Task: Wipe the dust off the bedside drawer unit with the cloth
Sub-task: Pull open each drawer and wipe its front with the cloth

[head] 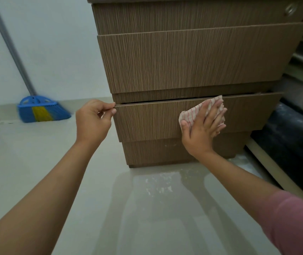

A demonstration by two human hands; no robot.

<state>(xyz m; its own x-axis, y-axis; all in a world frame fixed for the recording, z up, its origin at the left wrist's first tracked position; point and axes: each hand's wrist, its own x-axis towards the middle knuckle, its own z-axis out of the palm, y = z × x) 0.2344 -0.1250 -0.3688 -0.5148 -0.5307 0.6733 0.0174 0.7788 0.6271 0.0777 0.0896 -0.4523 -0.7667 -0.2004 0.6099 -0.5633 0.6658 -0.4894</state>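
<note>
The brown wood-grain bedside drawer unit point(189, 59) stands on the floor in front of me, with three drawer fronts. The bottom drawer point(147, 122) is pulled out a little, with a dark gap along its top. My left hand point(93, 120) pinches the top left corner of that drawer front. My right hand point(204, 127) lies flat, fingers spread, pressing a white cloth with red checks point(189, 115) against the front of the bottom drawer, right of its middle.
A blue and yellow broom point(42, 111) leans against the pale wall at the left. The glossy beige floor point(36, 162) spreads below the unit. A dark bed base point(290, 137) runs along the unit's right side.
</note>
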